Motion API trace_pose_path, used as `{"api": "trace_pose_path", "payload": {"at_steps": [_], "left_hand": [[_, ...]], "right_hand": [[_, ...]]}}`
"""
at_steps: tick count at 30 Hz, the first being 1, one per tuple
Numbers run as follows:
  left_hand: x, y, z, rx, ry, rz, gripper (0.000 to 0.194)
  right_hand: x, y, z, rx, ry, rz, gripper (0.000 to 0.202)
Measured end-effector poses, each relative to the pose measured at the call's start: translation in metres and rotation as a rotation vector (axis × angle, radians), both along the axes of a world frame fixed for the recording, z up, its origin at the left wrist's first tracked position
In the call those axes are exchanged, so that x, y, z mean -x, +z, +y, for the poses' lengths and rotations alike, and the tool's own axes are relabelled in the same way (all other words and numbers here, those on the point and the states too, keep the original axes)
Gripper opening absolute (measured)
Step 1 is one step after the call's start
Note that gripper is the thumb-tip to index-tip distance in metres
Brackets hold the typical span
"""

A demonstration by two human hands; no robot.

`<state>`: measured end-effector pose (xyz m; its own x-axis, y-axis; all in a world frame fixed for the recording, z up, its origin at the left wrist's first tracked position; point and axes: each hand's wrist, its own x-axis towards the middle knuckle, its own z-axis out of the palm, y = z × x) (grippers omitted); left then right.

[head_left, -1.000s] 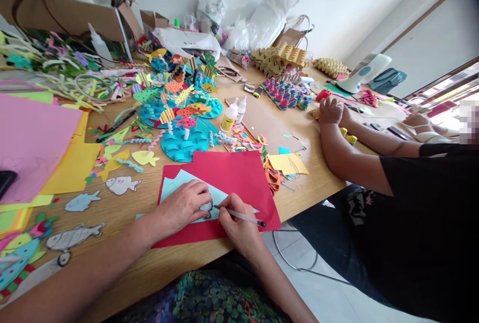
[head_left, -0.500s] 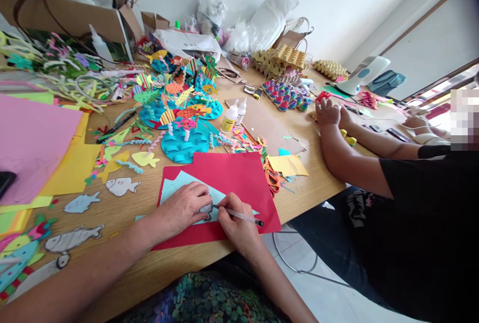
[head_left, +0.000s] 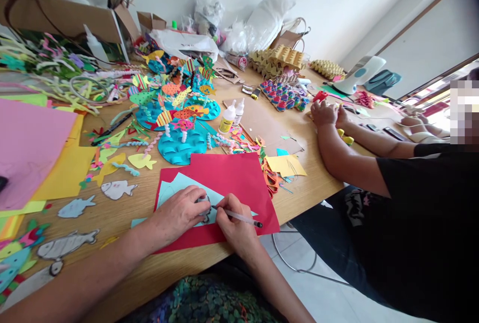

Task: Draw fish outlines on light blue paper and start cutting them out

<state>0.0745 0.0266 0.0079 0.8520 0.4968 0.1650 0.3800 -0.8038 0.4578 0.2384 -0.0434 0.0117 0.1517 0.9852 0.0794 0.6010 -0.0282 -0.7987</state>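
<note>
My right hand (head_left: 235,217) is closed on a clear-barrelled pen (head_left: 243,218), its tip at the edge of a small grey cutout (head_left: 203,205). This cutout lies on light blue paper (head_left: 187,181), partly hidden by my left hand (head_left: 184,209). The left fingers press down on the cutout, bent and slightly apart. Under the light blue paper is red paper (head_left: 228,170). White, blue and grey paper fish, among them a white fish (head_left: 117,189), lie left of my left hand.
Behind the red paper stand glue bottles (head_left: 226,117) and blue bases (head_left: 181,144) with colourful fish. Orange scissors (head_left: 271,177) lie to its right. Pink paper (head_left: 32,148) is at left. Another person's arms (head_left: 348,156) rest on the table at right.
The view has shifted slightly, so most things sit a little further left. My left hand has shifted slightly on the cutout, of which more shows. The pen is still in my right hand.
</note>
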Motion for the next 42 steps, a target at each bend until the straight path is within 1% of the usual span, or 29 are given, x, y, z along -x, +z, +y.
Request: {"api": "trace_pose_path", "payload": {"at_steps": [8, 15, 22, 26, 32, 36, 42], "left_hand": [[0.000, 0.000, -0.004, -0.031, 0.008, 0.046, 0.010], [0.002, 0.000, -0.008, -0.088, 0.020, 0.037, 0.021], [0.006, -0.007, -0.010, -0.171, 0.030, -0.035, 0.025], [0.007, -0.008, -0.011, -0.191, 0.043, -0.056, 0.026], [0.007, -0.008, -0.012, -0.237, 0.035, -0.044, 0.027], [0.008, -0.010, -0.013, -0.266, 0.038, -0.034, 0.030], [0.008, -0.012, -0.013, -0.267, 0.046, -0.029, 0.033]], "right_hand": [[0.002, 0.000, 0.004, -0.016, 0.006, 0.032, 0.010], [0.002, 0.000, 0.005, -0.009, 0.000, 0.020, 0.009], [0.003, 0.002, 0.008, -0.001, -0.006, 0.022, 0.008], [0.003, 0.002, 0.009, -0.004, -0.002, 0.037, 0.008], [0.004, -0.001, 0.009, -0.021, -0.017, 0.033, 0.008], [0.005, -0.002, 0.010, -0.026, -0.012, 0.033, 0.008], [0.005, -0.001, 0.012, -0.020, -0.017, 0.052, 0.008]]}}
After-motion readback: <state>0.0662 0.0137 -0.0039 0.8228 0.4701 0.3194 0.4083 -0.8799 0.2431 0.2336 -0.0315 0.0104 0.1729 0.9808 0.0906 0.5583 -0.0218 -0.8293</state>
